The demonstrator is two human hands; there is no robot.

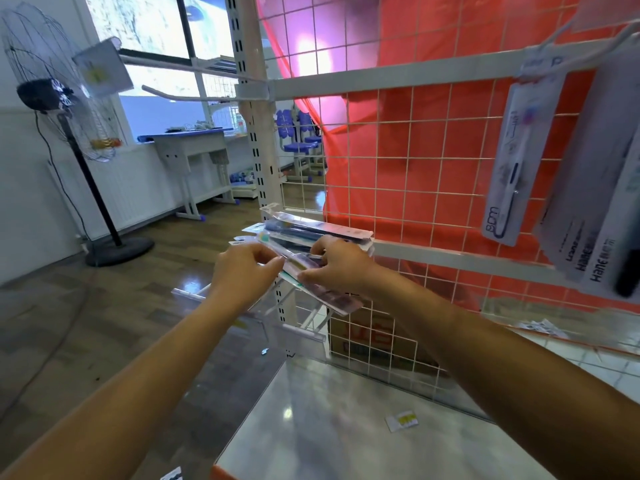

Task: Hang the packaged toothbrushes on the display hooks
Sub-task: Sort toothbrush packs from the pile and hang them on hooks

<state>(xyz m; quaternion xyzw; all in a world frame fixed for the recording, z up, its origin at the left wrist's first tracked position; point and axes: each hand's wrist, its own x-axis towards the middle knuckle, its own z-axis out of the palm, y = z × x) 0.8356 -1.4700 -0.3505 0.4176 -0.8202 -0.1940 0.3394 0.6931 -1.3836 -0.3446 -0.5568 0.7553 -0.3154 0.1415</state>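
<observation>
Clear plastic and printed card: the packaged toothbrushes (311,233) sit in a fanned bundle between both my hands, low at the left edge of the wire grid (415,161), close to its lower crossbar (450,259). My left hand (246,271) is curled, thumb and fingertips pinching the near ends of the packs. My right hand (341,268) is closed over the middle of the fan, fingers bent down across the top. I hold them this way, I judge, so one hand steadies the lot while the other peels a single pack free, with its hang-hole end kept loose for threading.

Other packs (512,161) already hang at the upper right, in front of the red cloth (450,133), and a bare hook (187,97) juts out to the left of the upright post (258,133) (a likely next home, though that is only my guess).

Much is unclear. I cannot tell whether the bundle rests on the crossbar or only on my fingers, nor how many packs it holds. My right hand hides their middle, blur smears the printing, and the hanging packs run off the right edge.
</observation>
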